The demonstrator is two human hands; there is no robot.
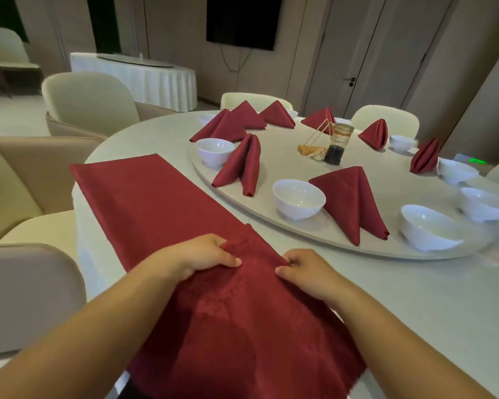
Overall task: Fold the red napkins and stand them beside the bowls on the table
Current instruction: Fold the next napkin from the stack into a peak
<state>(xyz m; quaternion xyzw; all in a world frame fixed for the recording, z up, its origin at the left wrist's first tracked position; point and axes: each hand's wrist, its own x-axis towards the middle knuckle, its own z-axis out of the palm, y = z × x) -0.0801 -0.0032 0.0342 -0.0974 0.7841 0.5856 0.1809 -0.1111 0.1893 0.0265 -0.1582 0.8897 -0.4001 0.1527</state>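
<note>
Head view: a large red napkin (156,203) lies spread on the white surface (415,306) in front of me. It runs from the far left edge of the surface back toward my body, and its near end hangs over the edge closest to me. My left hand (202,254) and right hand (303,269) are both on it, close together, roughly midway along the cloth. The fingers (222,243) of my left hand are curled and pinch a raised ridge of the fabric against the thumb. The fingers (286,260) of my right hand are curled the same way and pinch that ridge from the other side, so the cloth bunches into a small peak between them.

Beyond the napkin, a round turntable (271,224) rests on the surface. A white bowl (298,199) stands near its front rim, with a folded napkin (352,200) upright just beside it on the right. Further left, a second bowl (215,152) has a second folded napkin (241,165) standing next to it. A third bowl (427,227) sits at the right of the rim. More bowls and folded napkins ring the far side, and condiment bottles (336,145) stand near the middle. A cream chair (90,102) stands at the left.
</note>
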